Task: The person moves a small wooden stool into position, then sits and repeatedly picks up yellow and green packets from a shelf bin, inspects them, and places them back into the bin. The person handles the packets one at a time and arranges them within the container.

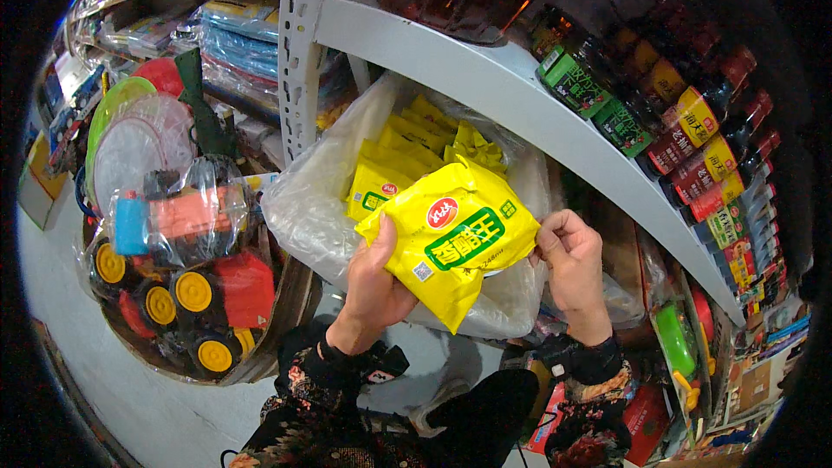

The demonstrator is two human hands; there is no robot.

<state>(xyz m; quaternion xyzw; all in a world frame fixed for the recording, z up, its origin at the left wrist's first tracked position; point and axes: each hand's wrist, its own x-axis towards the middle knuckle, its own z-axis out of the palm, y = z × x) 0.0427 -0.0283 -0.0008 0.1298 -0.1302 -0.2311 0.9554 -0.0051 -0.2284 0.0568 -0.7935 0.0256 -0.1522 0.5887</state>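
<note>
A yellow plastic packet [396, 253] with green and red print and a square code is held up in front of me. My left hand [377, 286] grips its lower left side, thumb on the front face. At the upper right corner, the fingertips of my right hand [575, 260] pinch the packet's edge. Just beyond the packet stands a container lined with a clear plastic bag [312, 221], its folds spread wide. Several similar yellow packets [409, 143] lie inside that bag. The held packet covers part of the bag's opening.
A white metal shelf edge [455, 39] curves above the bag, bearing several sauce bottles [689, 123]. Its perforated upright [297, 58] stands at the bag's far left. Left of me, a cardboard box [260, 344] holds wrapped toy vehicles [195, 214]. A green toy [675, 338] sits at right.
</note>
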